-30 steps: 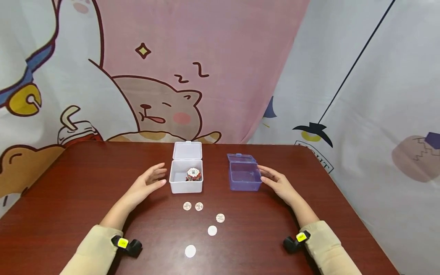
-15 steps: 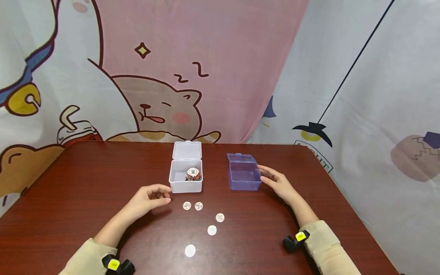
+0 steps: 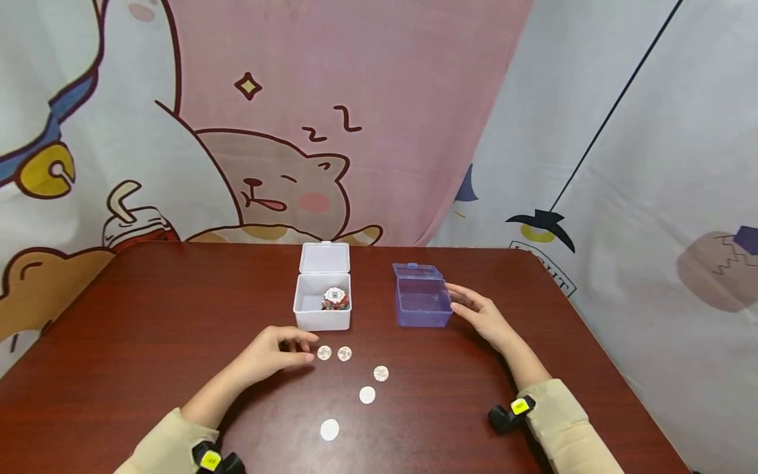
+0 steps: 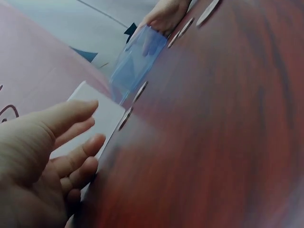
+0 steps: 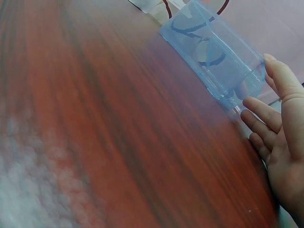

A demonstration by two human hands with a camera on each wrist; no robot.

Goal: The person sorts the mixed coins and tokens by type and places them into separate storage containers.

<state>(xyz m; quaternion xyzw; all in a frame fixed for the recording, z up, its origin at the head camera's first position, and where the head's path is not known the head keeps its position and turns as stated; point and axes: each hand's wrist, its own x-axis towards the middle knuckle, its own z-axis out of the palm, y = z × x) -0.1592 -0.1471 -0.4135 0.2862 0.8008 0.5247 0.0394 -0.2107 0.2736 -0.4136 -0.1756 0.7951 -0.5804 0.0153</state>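
My left hand (image 3: 274,355) hovers low over the table with nothing in its grasp, its loosely bent fingertips beside the leftmost coin-like disc (image 3: 324,353). A second pale disc (image 3: 345,353) lies just right of that one. Behind them stands a white plastic box (image 3: 322,320), lid raised, with poker chips (image 3: 335,298) stacked in its right part. My right hand (image 3: 482,322) is at the right side of a translucent blue box (image 3: 423,318), whose lid is also up. In the right wrist view its fingers (image 5: 263,116) extend loosely along the end of that box.
Farther right and nearer me lie more flat round discs: a patterned one (image 3: 381,373) and two shiny white ones, one in the middle (image 3: 367,395), the other in front (image 3: 329,430). A printed curtain (image 3: 414,99) hangs behind the brown table (image 3: 148,316).
From beside the white box my left hand has come down and toward me, then moved right to the leftmost disc. My right hand has stayed at the blue box.
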